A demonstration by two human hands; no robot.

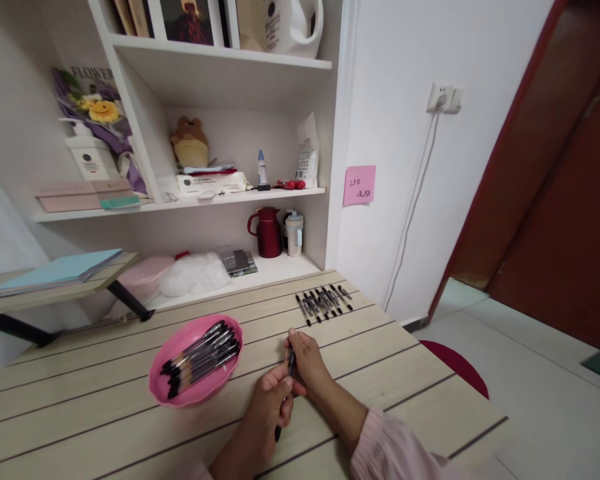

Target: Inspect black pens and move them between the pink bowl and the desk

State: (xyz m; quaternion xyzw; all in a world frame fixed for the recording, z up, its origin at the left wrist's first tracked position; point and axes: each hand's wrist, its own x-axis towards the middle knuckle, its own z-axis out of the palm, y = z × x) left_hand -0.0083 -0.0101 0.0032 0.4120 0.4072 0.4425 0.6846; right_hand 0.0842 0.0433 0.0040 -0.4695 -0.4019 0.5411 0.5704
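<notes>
Both of my hands hold one black pen (290, 365) above the wooden table (105, 407). My left hand (270, 403) is closed around the pen's lower barrel. My right hand (307, 360) pinches its upper end. To the left of my hands sits a pink bowl (196, 360) with several black pens lying in it. A row of several black pens (324, 302) lies side by side on the table beyond my hands.
Behind the table, white shelves (220, 193) carry a red jug (269, 232), a small cup, bottles, boxes and a plush toy. A pink note (359, 185) is stuck on the wall. A red stool (455, 367) stands at the table's right edge. A low side desk (55, 283) is at left.
</notes>
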